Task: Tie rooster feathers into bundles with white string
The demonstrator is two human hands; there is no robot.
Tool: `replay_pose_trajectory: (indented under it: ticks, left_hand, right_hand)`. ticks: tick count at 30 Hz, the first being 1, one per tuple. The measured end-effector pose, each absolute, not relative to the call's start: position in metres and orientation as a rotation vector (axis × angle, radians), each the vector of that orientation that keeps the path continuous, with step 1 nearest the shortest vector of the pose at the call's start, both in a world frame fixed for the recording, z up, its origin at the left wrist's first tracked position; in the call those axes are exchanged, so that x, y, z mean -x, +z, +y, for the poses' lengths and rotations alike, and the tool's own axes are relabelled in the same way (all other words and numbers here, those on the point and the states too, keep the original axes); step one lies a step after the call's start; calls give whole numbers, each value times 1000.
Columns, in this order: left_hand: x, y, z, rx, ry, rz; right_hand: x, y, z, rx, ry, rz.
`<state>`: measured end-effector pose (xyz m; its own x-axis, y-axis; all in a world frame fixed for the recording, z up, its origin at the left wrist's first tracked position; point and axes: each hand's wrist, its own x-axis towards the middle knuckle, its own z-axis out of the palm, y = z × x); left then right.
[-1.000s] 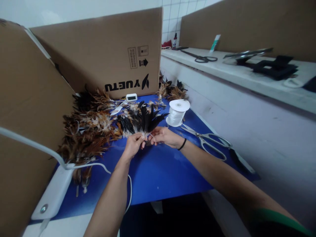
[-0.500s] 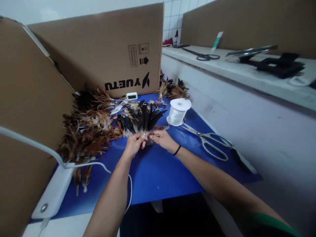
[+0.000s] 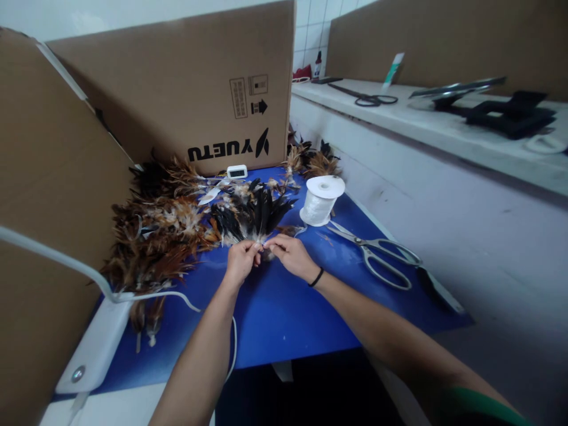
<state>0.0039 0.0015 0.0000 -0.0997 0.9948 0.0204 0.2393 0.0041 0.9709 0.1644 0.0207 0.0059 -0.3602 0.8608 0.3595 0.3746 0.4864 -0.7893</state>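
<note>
My left hand [image 3: 242,260] is closed on the pale lower ends of a fan of black feathers [image 3: 262,213], tips pointing away from me. Close beside it, my right hand [image 3: 289,254] pinches at the base of the same fan. What lies between its fingertips is too small to make out. A spool of white thread [image 3: 320,204] stands just beyond the right hand, with a loose strand curling near its foot. Grey-handled scissors [image 3: 377,254] lie partly spread to the right.
Brown feather bunches [image 3: 155,236] are heaped on the left of the blue mat [image 3: 302,319], with more feathers [image 3: 317,160] behind the spool. A cardboard box [image 3: 177,89] walls the back. A white lamp base [image 3: 95,349] with a cable stands front left. Black scissors [image 3: 366,97] rest on the right ledge.
My right hand has shifted slightly, its knuckles a little higher and its fingertips closer to the left hand's. The left hand stays at the feathers' base. The view has moved slightly.
</note>
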Motion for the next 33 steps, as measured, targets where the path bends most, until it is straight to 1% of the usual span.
replay_pose_trajectory:
  ticks: [4, 8, 13, 16, 20, 27, 33]
  left_hand:
    - [-4, 3, 1, -1404, 1134, 1566]
    - [-6, 7, -2, -1703, 1166, 1713]
    - [-11, 5, -4, -1999, 1207, 1805]
    - [-10, 3, -4, -2055, 1197, 1812]
    - [-10, 3, -4, -2080, 1189, 1800]
    - [-12, 5, -5, -2127, 1178, 1804]
    - [-14, 0, -5, -2268, 1211, 1816]
  right_hand:
    - [-165, 12, 15, 1114, 757, -1986]
    - [-165, 22, 7, 1120, 707, -2075]
    - [-163, 20, 9, 992, 731, -2019]
    - [-161, 11, 15, 905, 815, -1935]
    - [-160, 4, 20, 913, 972, -1846]
    - [-161, 0, 23, 1073, 998, -1767]
    - [-157, -1, 16, 1145, 870, -1782]
